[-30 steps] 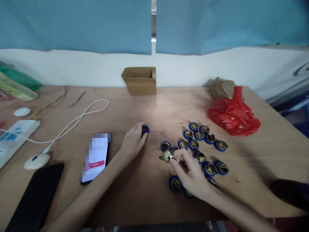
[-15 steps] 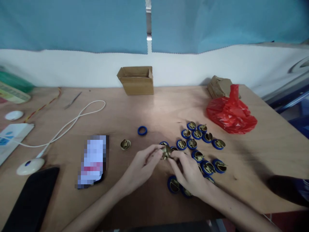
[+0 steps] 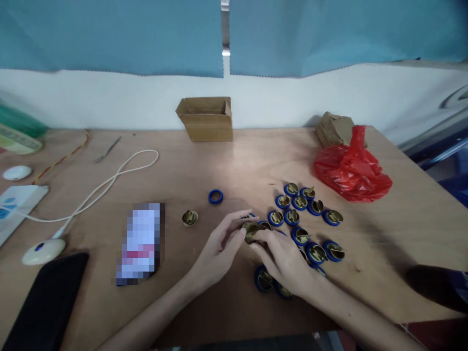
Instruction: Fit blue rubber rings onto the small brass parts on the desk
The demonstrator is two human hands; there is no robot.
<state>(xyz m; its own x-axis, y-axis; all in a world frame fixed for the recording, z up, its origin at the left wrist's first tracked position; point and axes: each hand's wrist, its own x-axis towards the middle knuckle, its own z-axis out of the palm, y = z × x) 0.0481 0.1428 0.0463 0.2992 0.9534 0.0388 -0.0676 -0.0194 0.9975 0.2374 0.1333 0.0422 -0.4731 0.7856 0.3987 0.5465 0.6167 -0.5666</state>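
Note:
My left hand (image 3: 219,248) and my right hand (image 3: 283,261) meet at the table's middle, both pinching one small brass piece (image 3: 250,230) between their fingertips. Just to the right lies a cluster of several blue-ringed brass caps (image 3: 305,222), partly hidden under my right hand. A loose blue ring (image 3: 215,196) lies on the wood beyond my left hand. A single brass piece (image 3: 190,217) without a ring sits to the left of my left hand.
A phone (image 3: 141,242) with a lit screen lies at the left, a dark flat object (image 3: 47,302) at the bottom left. A white cable (image 3: 109,183), an open cardboard box (image 3: 205,118) at the wall, a red plastic bag (image 3: 351,170) at the right.
My left hand let go of the blue ring, left a brass piece on the table and came right to join my right hand on the brass piece. Both hands now grip it closer together.

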